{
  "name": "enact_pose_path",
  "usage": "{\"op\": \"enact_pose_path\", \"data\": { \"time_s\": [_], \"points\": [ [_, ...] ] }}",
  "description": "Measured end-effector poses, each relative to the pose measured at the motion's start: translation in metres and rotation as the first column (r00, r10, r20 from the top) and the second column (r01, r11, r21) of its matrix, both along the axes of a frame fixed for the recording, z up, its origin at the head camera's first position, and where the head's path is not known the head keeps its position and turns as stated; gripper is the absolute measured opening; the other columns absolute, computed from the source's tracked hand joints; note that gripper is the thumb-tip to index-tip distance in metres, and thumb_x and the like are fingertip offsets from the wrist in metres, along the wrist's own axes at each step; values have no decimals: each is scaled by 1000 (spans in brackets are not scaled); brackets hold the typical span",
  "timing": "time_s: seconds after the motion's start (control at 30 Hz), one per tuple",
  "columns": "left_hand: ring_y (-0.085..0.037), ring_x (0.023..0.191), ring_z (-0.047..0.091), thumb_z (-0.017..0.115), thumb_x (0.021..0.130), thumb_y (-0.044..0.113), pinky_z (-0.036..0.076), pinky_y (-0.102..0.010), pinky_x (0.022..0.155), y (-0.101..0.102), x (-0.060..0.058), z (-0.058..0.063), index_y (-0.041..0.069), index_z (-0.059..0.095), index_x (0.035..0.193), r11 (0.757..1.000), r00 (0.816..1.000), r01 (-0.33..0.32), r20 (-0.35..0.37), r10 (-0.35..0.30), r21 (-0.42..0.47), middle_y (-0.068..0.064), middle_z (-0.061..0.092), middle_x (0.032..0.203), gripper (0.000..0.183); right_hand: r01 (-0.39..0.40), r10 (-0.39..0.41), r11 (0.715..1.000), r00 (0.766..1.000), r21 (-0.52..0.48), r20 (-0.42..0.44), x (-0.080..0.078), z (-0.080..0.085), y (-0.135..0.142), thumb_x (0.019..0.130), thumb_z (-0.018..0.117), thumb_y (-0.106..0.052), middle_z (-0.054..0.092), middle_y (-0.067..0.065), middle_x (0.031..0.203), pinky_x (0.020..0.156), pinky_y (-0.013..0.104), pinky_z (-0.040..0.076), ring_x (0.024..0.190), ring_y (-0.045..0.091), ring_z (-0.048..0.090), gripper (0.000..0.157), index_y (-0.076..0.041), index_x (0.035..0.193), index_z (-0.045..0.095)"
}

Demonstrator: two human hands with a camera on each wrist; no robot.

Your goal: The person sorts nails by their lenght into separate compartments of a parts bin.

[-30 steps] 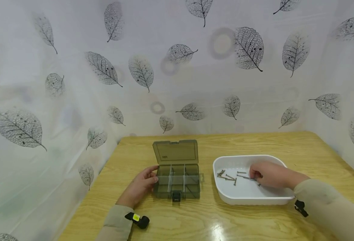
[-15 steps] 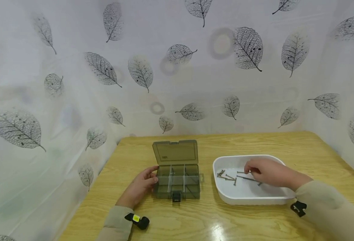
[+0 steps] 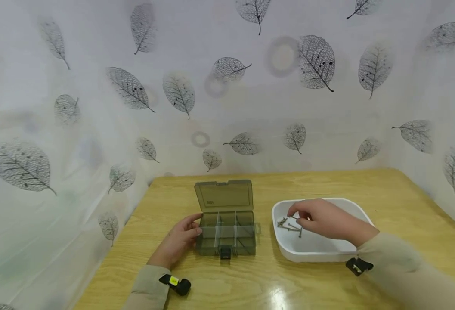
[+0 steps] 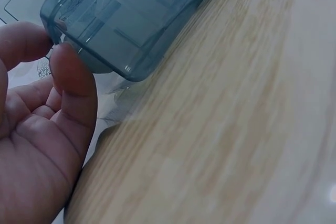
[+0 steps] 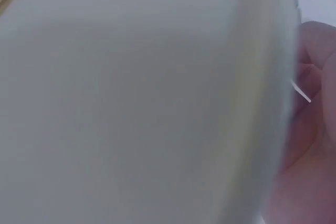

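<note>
A dark translucent compartment box (image 3: 226, 250) stands on the table, its lid (image 3: 224, 196) raised at the back. Thin screws show faintly in some of its compartments. My left hand (image 3: 178, 239) holds the box's left side between thumb and index finger; in the left wrist view the fingertips (image 4: 73, 69) sit right at its edge. Over the white tray (image 3: 320, 254), my right hand (image 3: 320, 219) pinches a thin screw (image 3: 295, 217) between thumb and index finger. Several brass-coloured screws (image 3: 294, 227) lie loose in the tray's left part, just below those fingertips.
The tray stands to the right of the box, with a strip of wooden table (image 3: 264, 267) between them. A pale leaf-patterned sheet (image 3: 246, 112) hangs behind and at both sides of the table. Each wrist carries a small black camera.
My right hand has moved left across the tray, rising from among the screws with one between its fingertips. The left hand and box have stayed put; the head view has shifted slightly.
</note>
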State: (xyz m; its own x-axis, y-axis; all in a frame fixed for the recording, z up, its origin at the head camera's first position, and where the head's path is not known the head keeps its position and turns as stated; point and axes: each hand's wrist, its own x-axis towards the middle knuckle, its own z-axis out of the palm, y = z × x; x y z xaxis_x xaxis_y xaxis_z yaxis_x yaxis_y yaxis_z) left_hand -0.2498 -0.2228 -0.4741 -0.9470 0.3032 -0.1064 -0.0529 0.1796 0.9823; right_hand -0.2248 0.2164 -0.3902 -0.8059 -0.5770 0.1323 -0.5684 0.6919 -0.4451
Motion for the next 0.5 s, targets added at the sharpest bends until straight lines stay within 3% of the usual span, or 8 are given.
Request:
{"op": "enact_pose_path", "data": {
  "time_s": [0.23, 0.5],
  "points": [
    [-20, 80, 48, 58, 101, 8, 48, -30, 67, 1, -2, 2, 6, 36, 155, 1000, 1000, 2, 1, -2, 10, -13, 49, 111, 58, -2, 2, 1000, 1000, -24, -3, -1, 6, -39, 99, 59, -12, 54, -14, 74, 56, 28, 44, 54, 4, 45, 24, -22, 118, 68],
    [-21, 81, 48, 59, 101, 8, 48, -30, 66, 0, -1, 1, 6, 36, 155, 1000, 1000, 12, 3, -12, -7, -13, 48, 111, 58, 27, -28, 999, 999, -42, -29, 4, 1, -85, 99, 62, -15, 52, -13, 70, 56, 28, 40, 54, 4, 39, 21, -23, 116, 70]
  ]
}}
